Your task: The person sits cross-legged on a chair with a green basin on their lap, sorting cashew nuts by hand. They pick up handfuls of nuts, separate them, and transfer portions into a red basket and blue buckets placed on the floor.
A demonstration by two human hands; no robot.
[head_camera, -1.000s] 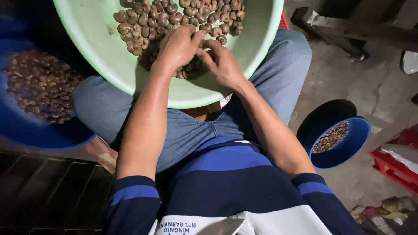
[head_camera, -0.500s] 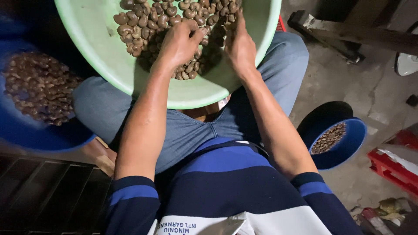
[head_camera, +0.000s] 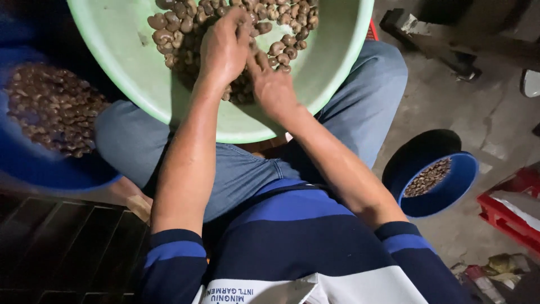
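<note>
From the head view, the pale green basin (head_camera: 140,73) rests on the person's lap, its near rim over the thighs. The left hand (head_camera: 225,48) and right hand (head_camera: 273,87) meet amid brown, kidney-shaped nuts (head_camera: 180,22) heaped in the basin's far middle. Half a second ago the right hand reached farther in. Fingers are curled; their grip cannot be told. Blue bowls (head_camera: 444,191) flank either side.

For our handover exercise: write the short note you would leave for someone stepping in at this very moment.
Left hand: curled over the nuts in the green basin on the lap; what it grips is hidden.
Right hand: beside it, fingers among the nuts, grip hidden.
Blue basin at the left holds many brown pieces; small blue bowl on the floor at the right holds some.
Done: both blue containers partly filled.
Left: many nuts in the green basin.
</note>
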